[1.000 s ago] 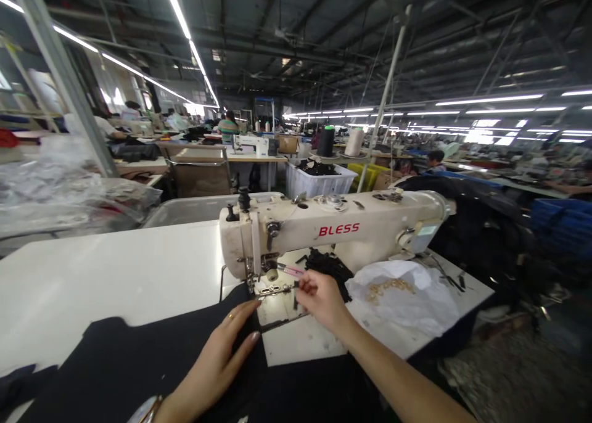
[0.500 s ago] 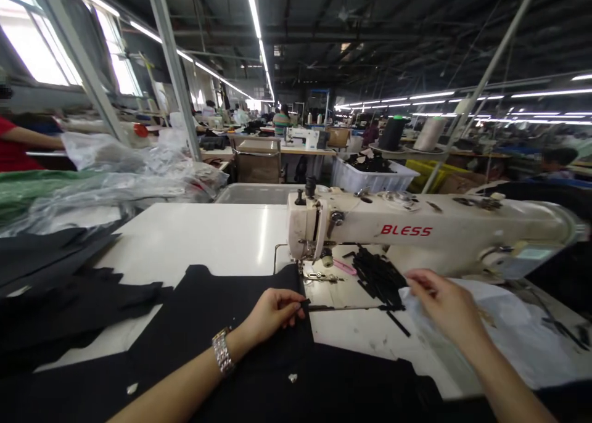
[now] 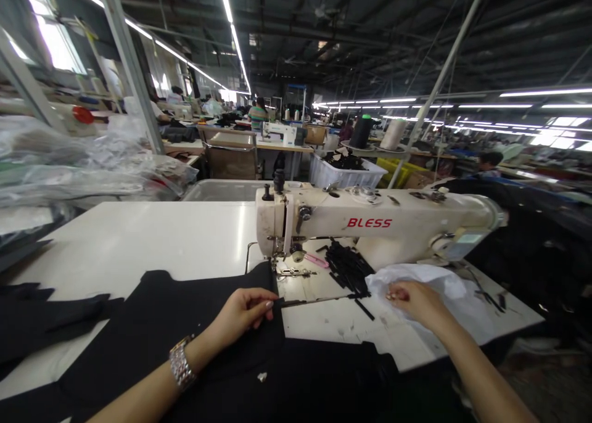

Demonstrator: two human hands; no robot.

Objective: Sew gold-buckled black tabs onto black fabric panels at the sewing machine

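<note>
A black fabric panel (image 3: pixel 194 312) lies across the front of the table, its upper right corner reaching the needle area of a white sewing machine (image 3: pixel 319 222). My left hand (image 3: pixel 247 312), a metal watch on its wrist, pinches the panel's right edge just in front of the presser foot. Over a white plastic bag (image 3: pixel 444 281), my right hand (image 3: pixel 411 299) has its fingers curled together; what they hold, if anything, is too small to make out. Beside the bag is a heap of short black strips (image 3: pixel 349 266), with pink thread snips (image 3: pixel 317 259) at its left.
One loose black strip (image 3: pixel 364 309) lies in front of the heap. Behind the machine stand a clear plastic bin (image 3: pixel 222 190) and a white crate (image 3: pixel 345 173) of black pieces. Plastic-wrapped goods (image 3: pixel 106 158) are piled at the left. Thread cones (image 3: pixel 362 132) stand behind.
My right hand has moved from beside the black strips onto the white bag, its fingers curling in. My left hand keeps its pinch on the fabric. The view has turned right.
</note>
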